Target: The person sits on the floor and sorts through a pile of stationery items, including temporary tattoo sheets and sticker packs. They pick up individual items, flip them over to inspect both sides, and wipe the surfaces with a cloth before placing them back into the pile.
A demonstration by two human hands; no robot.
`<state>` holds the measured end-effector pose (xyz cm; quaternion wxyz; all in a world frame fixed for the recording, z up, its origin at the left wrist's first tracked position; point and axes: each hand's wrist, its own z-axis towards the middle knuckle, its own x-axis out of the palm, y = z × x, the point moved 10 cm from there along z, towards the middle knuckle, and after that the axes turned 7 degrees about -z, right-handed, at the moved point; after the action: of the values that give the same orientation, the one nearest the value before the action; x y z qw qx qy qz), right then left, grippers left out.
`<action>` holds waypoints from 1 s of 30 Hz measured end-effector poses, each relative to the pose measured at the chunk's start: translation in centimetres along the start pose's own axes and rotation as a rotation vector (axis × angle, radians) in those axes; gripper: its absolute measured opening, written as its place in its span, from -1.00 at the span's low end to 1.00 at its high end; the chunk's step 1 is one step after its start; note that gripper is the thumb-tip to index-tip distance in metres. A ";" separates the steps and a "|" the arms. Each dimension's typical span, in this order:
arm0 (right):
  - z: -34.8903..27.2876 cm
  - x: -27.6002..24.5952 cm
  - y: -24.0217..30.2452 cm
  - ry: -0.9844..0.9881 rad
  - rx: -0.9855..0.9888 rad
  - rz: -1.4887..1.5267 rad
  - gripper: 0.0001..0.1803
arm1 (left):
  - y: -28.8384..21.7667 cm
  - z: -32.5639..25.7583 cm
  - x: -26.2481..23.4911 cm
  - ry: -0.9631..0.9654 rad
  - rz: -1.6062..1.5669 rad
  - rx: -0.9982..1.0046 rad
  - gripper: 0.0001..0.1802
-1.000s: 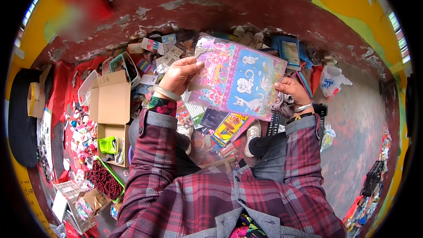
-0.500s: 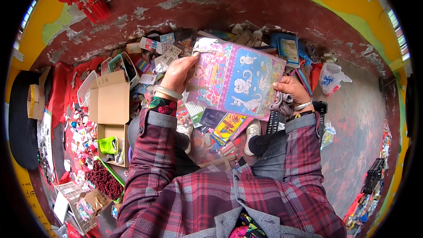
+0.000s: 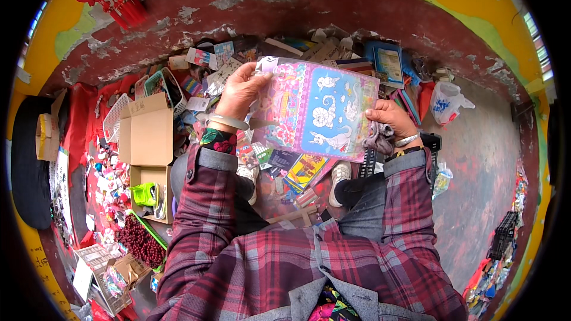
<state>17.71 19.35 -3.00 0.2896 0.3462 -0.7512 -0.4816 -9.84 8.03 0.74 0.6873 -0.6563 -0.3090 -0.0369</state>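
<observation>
A dark red wall [image 3: 339, 15] with flaking paint curves across the far side, a yellow and green band above it, and a red tasselled ornament [image 3: 122, 0] shows at the far left. Below, the worn, blotchy floor [image 3: 476, 160] is heaped with small goods along the wall and down the left side, while the right side is mostly bare.

In the middle, above the clutter and between the two hands, a glossy printed packet [image 3: 333, 110] is held up, slightly tilted, its pink patterned part to the left and a blue panel of white animal drawings to the right. The left hand [image 3: 238, 95] pinches its left edge near the far corner, thumb on top. The right hand [image 3: 394, 120] pinches the right edge, thumb on top too; a crumpled grey cloth [image 3: 379, 139] lies against its fingers, though whether they grip it I cannot tell.

Beneath the packet, a yellow booklet [image 3: 306, 171] lies between two white shoes [image 3: 340, 184]. To the left stands an open cardboard box [image 3: 147, 137] with a bright green item [image 3: 144, 194] inside; nearer, dark red beads [image 3: 141, 241] fill a green tray [image 3: 156, 233]. A white plastic bag [image 3: 447, 106] sits at the far right.
</observation>
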 end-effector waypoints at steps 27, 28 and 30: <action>-0.7 0.7 0.9 0.004 0.011 0.126 -0.76 | -4.2 -1.4 0.2 -0.057 0.815 0.545 -0.85; -0.8 0.8 1.0 0.001 0.011 0.126 -0.76 | -4.4 -1.6 0.4 -0.065 0.818 0.566 -0.86; -1.0 0.8 1.1 0.003 0.012 0.131 -0.76 | -4.3 -1.5 0.0 -0.074 0.700 0.539 -0.87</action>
<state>17.68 18.49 -1.57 0.3194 0.2987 -0.7747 -0.4567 -11.26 6.10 4.57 0.7935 -0.5197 -0.0909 0.3035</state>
